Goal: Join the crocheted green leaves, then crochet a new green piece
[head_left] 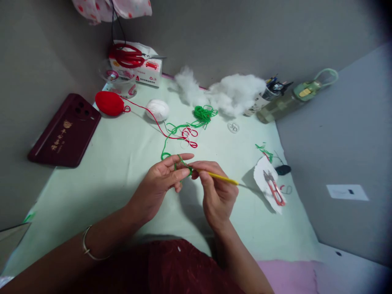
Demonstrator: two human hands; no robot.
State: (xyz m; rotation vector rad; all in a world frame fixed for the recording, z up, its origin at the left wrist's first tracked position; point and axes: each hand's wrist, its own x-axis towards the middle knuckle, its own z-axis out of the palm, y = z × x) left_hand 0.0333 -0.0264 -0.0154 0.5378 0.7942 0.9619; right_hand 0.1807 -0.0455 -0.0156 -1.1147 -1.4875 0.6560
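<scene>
At the far left we see a dark red phone (65,130) lying flat, half off the left edge of the pale green bench (101,179), with bare cloth between it and our hands. Behind it a red yarn ball (109,103) sits near the back edge, a white ball (157,109) just beside it, and red scissors (128,56) rest on a small box (143,71) against the wall.

Our left hand (161,183) hovers over the middle of the bench, fingers loosely curled with the forefinger stretched out, and green yarn (180,161) is looped over it; the strand runs away from us to a green tangle (203,113) near the white stuffing (232,94). Our right hand (216,190) is pinched, thumb against fingertips, on a yellow crochet hook (220,177). The hook's long axis runs nearly level, left to right (tilted slightly down toward the right); its working end points left into the yarn at the left fingers, though the tip itself is hidden.

Right of the hands lies a clear strip of bench, then red thread snips (275,188) on a white scrap (267,179) close to the right edge. A cup of tools (269,93) and a water bottle (290,100) crowd the back right corner.
</scene>
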